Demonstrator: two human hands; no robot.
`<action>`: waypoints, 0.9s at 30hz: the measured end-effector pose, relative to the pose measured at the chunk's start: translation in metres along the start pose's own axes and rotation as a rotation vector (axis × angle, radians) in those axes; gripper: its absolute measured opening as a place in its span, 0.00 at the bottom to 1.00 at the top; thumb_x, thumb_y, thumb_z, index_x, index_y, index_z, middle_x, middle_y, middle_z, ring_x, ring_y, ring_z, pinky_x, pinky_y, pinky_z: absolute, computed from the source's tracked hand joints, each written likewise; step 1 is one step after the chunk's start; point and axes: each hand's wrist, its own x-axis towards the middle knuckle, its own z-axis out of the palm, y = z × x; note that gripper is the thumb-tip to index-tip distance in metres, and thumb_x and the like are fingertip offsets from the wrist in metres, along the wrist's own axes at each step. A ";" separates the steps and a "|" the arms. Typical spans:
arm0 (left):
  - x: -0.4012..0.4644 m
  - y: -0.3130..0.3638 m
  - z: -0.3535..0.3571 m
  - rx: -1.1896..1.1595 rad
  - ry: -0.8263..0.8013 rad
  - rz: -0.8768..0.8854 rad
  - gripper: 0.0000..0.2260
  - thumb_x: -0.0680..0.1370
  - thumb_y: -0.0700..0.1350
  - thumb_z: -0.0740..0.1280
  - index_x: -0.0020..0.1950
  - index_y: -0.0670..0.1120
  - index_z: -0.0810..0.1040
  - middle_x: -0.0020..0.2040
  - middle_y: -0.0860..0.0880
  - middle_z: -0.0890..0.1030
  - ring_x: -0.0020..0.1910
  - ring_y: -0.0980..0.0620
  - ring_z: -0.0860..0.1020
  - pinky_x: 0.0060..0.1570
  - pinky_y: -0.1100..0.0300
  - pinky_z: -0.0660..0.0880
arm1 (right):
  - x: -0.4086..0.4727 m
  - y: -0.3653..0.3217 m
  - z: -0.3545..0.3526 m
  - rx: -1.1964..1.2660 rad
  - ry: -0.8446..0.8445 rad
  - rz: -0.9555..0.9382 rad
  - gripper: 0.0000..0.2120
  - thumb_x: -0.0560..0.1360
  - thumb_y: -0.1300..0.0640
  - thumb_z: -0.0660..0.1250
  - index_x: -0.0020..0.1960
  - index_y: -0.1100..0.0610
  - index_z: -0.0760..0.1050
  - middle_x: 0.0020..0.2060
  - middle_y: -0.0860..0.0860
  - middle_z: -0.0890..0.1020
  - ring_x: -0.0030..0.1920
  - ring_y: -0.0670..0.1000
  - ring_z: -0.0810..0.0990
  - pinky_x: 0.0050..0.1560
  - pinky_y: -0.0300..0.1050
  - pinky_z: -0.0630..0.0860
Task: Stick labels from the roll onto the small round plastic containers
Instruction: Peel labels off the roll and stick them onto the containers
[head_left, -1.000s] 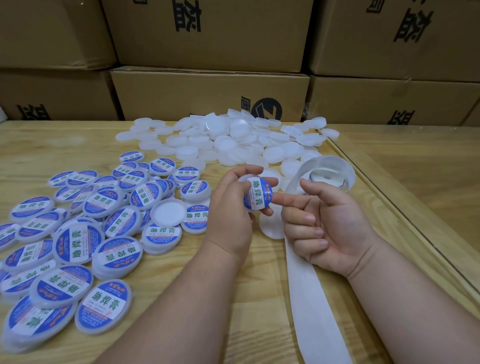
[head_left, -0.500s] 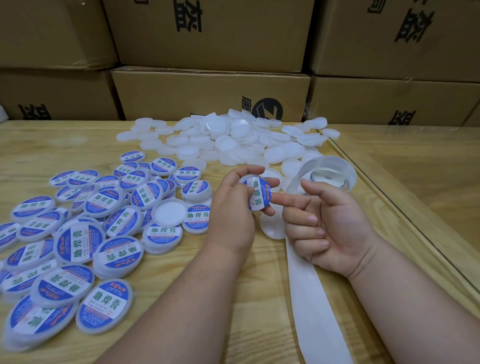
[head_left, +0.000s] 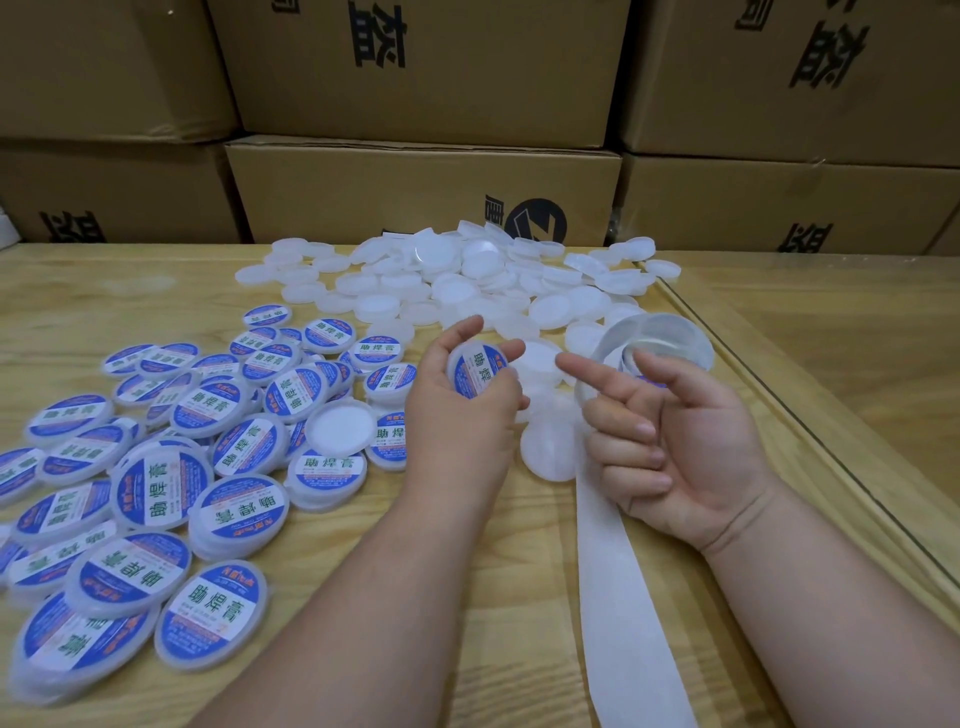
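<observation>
A: We have the table (head_left: 467, 597): blank tubs (head_left: 467, 280) far, labelled pile (head_left: 171, 467) left.

B: Backing strip (head_left: 618, 597) runs near to far at right, up to the roll (head_left: 670, 338).

A: Our left hand (head_left: 462, 415) grips a labelled tub (head_left: 475, 371), held on edge.

B: Our right hand (head_left: 670, 441) holds nothing, lower fingers curled, forefinger pointing left just short of that tub. The pile lies left, so the left hand is nearer to drop it.

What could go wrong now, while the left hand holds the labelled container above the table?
1. The left hand grips the small round blue-labelled plastic container only by its edge, so it might slip.
2. One unlabelled white container lies among the labelled pile and may be missed.
3. The white backing strip trails off the wooden table and could snag.
</observation>
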 end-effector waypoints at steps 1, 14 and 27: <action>0.001 0.000 0.000 -0.007 -0.003 -0.012 0.18 0.77 0.38 0.70 0.61 0.57 0.76 0.50 0.59 0.86 0.36 0.57 0.83 0.36 0.68 0.76 | 0.001 0.000 0.000 0.002 0.032 -0.055 0.22 0.73 0.47 0.65 0.62 0.57 0.79 0.26 0.47 0.61 0.24 0.44 0.53 0.18 0.33 0.53; -0.001 0.002 0.001 0.029 0.027 -0.062 0.17 0.82 0.57 0.64 0.46 0.45 0.79 0.32 0.48 0.83 0.23 0.54 0.71 0.24 0.65 0.70 | 0.009 0.020 0.001 -0.628 0.624 -0.688 0.09 0.69 0.57 0.65 0.30 0.52 0.73 0.26 0.49 0.62 0.27 0.49 0.58 0.27 0.39 0.58; 0.010 0.011 -0.004 -0.547 0.173 -0.261 0.06 0.79 0.46 0.72 0.56 0.51 0.82 0.51 0.54 0.87 0.44 0.55 0.86 0.31 0.67 0.74 | 0.011 0.020 0.001 -0.633 0.656 -0.662 0.10 0.70 0.55 0.66 0.30 0.51 0.75 0.25 0.47 0.63 0.26 0.47 0.59 0.26 0.38 0.59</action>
